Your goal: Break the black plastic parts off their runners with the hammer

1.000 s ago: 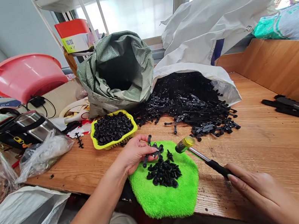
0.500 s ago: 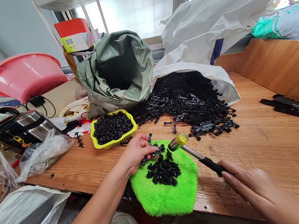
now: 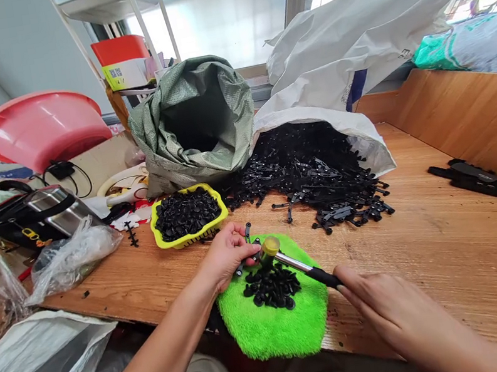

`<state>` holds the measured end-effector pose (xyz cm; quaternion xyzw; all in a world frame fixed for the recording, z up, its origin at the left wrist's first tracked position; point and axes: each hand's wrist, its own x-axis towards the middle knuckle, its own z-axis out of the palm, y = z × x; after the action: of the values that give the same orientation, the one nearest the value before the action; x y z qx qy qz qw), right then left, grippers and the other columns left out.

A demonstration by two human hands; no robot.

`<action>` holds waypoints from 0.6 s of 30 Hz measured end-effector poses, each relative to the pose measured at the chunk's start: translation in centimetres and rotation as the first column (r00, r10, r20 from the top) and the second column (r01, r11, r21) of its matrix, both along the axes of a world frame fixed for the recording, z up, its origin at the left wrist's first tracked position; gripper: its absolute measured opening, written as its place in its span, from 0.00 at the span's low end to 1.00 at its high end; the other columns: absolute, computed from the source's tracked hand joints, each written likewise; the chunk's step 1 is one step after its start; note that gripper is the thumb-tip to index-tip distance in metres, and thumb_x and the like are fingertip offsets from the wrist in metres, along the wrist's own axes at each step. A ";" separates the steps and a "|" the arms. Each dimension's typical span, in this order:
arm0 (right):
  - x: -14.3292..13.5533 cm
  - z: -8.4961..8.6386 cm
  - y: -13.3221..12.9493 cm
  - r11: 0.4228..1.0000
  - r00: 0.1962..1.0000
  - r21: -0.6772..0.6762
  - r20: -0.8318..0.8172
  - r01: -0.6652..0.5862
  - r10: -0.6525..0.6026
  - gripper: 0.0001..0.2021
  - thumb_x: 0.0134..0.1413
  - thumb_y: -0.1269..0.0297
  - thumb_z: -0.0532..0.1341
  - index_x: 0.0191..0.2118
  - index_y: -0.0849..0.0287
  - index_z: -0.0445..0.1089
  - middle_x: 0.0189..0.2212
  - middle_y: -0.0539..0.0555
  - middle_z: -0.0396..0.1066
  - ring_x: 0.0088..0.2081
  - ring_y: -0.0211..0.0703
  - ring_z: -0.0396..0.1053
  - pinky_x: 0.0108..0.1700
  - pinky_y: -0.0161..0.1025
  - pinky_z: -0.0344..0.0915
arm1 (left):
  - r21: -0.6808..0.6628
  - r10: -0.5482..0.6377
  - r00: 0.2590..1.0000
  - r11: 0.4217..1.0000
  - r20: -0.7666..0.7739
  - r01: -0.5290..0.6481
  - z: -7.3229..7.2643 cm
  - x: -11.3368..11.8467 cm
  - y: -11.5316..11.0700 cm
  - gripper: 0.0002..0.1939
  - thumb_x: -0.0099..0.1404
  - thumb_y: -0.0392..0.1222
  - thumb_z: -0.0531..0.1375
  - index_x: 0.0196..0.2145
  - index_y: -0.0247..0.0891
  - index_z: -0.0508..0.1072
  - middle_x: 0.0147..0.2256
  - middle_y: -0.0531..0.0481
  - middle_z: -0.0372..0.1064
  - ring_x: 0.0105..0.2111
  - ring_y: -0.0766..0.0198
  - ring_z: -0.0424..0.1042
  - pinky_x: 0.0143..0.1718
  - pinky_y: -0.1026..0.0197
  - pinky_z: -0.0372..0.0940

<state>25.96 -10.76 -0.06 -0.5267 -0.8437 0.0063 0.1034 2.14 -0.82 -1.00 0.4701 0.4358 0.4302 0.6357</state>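
Note:
My left hand (image 3: 230, 254) pinches a black plastic part (image 3: 248, 231) at the upper left of a bright green cloth (image 3: 278, 333). My right hand (image 3: 376, 298) is wrapped round the black handle of a small hammer (image 3: 294, 262). The hammer's yellowish head is just right of my left fingertips and hides part of the black piece; whether they touch I cannot tell. A heap of small black pegs (image 3: 272, 287) lies on the cloth below the hammer head.
A yellow basket (image 3: 193, 239) of black pegs stands left of the cloth. Black parts (image 3: 324, 180) spill from a white sack (image 3: 378, 148). Behind are an open green sack (image 3: 154, 132) and a pink basin (image 3: 43, 131). Black tools (image 3: 480, 179) lie at the right.
The hammer and my right hand have moved left, bringing the head from the right of the black part to over its edge. My left hand has stayed nearly still.

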 end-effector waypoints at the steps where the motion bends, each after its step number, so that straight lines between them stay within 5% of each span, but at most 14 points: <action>1: 0.0 -0.1 0.0 1.000 1.000 0.007 0.010 0.002 -0.002 0.11 0.62 0.64 0.41 0.32 0.53 0.57 0.15 0.49 0.66 0.18 0.48 0.68 0.19 0.38 0.53 | 0.011 0.009 1.000 1.000 -0.005 -0.009 0.0 0.0 0.0 0.20 0.41 0.37 0.67 0.28 0.37 0.59 0.15 0.63 0.61 0.13 0.75 0.61 0.16 0.73 0.57; 14: -0.3 -0.2 -0.1 0.998 0.988 -0.010 -0.144 0.056 -0.057 0.14 0.63 0.62 0.39 0.32 0.53 0.58 0.17 0.50 0.67 0.20 0.46 0.68 0.22 0.37 0.54 | 0.036 0.036 0.999 0.999 -0.017 -0.036 -0.3 0.1 -0.2 0.20 0.40 0.36 0.67 0.28 0.37 0.59 0.15 0.63 0.59 0.15 0.74 0.61 0.17 0.71 0.60; 18: -0.4 -0.5 -0.2 1.000 0.999 0.002 0.015 0.029 -0.029 0.14 0.62 0.62 0.40 0.33 0.53 0.60 0.16 0.51 0.67 0.19 0.49 0.68 0.20 0.38 0.53 | 0.043 0.045 0.999 0.998 -0.027 -0.044 -0.4 0.1 -0.2 0.20 0.40 0.37 0.67 0.27 0.37 0.60 0.14 0.64 0.58 0.13 0.74 0.60 0.16 0.71 0.59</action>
<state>25.60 -10.92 -0.51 -0.5388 -0.8367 0.0003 0.0976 2.24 -0.99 -1.40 0.4793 0.4459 0.4468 0.6097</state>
